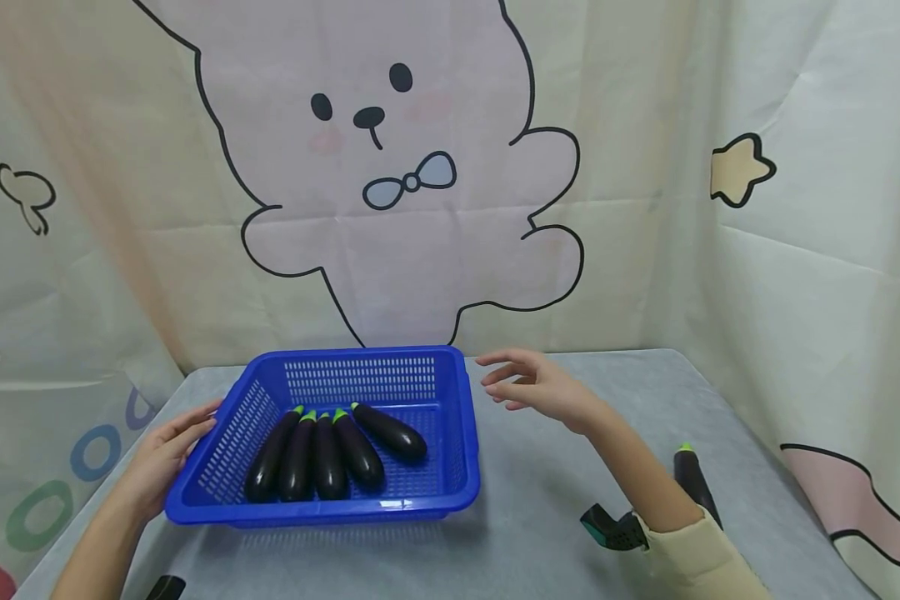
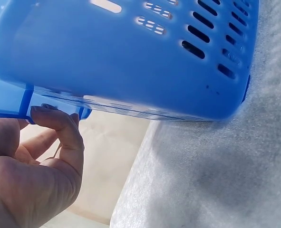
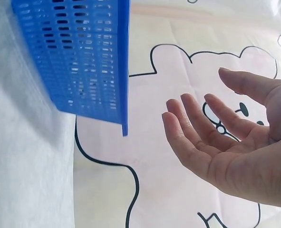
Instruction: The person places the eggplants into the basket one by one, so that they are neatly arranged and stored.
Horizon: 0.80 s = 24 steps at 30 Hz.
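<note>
A blue plastic basket (image 1: 461, 467) with slotted walls stands on the grey-covered table, and several dark eggplants (image 1: 297, 460) with green tips lie inside it. My left hand (image 1: 163, 457) grips the basket's left rim; in the left wrist view its curled fingers (image 2: 59, 124) are at the rim's edge. To the right of the basket, my right hand (image 1: 532, 385) is held in the air, apart from the rim, with loosely bent fingers. Nothing is in that hand, as the right wrist view shows, with the palm (image 3: 245, 164) turned up there.
Another eggplant (image 1: 694, 479) lies on the right of the table (image 1: 540, 492), partly behind the right forearm. A black strapped device (image 1: 613, 527) sits at the right wrist, and a dark object (image 1: 167, 587) shows at the bottom left. Printed curtains (image 1: 630, 250) hang behind and at both sides.
</note>
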Motion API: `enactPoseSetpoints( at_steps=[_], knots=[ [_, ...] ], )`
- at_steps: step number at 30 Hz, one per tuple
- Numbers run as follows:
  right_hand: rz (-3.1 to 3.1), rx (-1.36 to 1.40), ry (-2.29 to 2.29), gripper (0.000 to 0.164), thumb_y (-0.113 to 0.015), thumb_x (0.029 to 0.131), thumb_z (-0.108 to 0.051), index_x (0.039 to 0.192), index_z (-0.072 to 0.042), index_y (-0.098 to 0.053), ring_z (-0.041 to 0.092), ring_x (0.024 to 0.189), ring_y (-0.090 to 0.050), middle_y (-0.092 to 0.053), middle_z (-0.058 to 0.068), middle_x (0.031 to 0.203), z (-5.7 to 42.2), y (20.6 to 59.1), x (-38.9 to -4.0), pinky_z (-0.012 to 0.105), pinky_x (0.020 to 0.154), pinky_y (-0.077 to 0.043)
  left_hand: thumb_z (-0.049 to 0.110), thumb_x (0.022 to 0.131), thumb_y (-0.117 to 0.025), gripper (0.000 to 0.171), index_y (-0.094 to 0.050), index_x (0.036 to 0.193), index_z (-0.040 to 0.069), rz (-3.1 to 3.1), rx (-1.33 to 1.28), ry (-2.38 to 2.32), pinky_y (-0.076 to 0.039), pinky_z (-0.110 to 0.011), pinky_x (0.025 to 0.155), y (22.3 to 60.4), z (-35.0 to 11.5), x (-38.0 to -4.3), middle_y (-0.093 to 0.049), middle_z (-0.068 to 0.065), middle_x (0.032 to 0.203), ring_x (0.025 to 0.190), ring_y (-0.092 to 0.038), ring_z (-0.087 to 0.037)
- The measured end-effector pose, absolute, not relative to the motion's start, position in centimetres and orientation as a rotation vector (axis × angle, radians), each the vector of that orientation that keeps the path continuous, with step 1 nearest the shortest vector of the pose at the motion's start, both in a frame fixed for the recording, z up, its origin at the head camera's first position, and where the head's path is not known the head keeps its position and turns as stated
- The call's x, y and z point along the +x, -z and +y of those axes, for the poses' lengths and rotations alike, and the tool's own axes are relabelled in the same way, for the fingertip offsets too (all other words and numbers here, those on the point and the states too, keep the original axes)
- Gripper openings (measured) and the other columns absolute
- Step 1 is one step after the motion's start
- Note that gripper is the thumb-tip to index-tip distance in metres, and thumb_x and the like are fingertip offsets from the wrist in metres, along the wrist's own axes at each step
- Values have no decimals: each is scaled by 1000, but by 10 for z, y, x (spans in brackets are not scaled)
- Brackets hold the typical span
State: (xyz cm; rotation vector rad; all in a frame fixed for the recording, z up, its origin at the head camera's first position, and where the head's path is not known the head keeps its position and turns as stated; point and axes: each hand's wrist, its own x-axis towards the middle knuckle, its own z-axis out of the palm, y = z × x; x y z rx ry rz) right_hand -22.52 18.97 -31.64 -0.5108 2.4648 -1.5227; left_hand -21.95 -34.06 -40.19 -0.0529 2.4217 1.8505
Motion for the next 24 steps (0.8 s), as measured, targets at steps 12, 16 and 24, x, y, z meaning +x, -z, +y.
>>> enactPoseSetpoints(
  at_steps=[12,16,24],
  knots=[
    [2473,-495,1565,50,-67,105,-22,150,-4,-54,29,114,-72,-68,20,132,226,326,-207,48,98,-59,45,110,-53,64,-34,166,21,2412,-80,-1848,-59,-21,86,403,-341,-220,-58,41,108,99,-65,10],
    [2477,-495,1577,48,-63,107,-20,151,-3,-53,28,115,-71,-67,20,133,238,327,-201,46,98,-60,45,110,-53,60,-38,165,26,2412,-75,-1851,-58,-20,86,403,-341,-219,-57,41,109,100,-64,11],
    [2511,-426,1591,52,-66,106,-22,151,-2,-52,27,114,-71,-67,20,133,264,328,-189,33,94,-61,44,110,-53,58,-40,164,27,2414,-61,-1862,-59,-21,85,403,-340,-219,-58,40,109,99,-65,9]
  ],
)
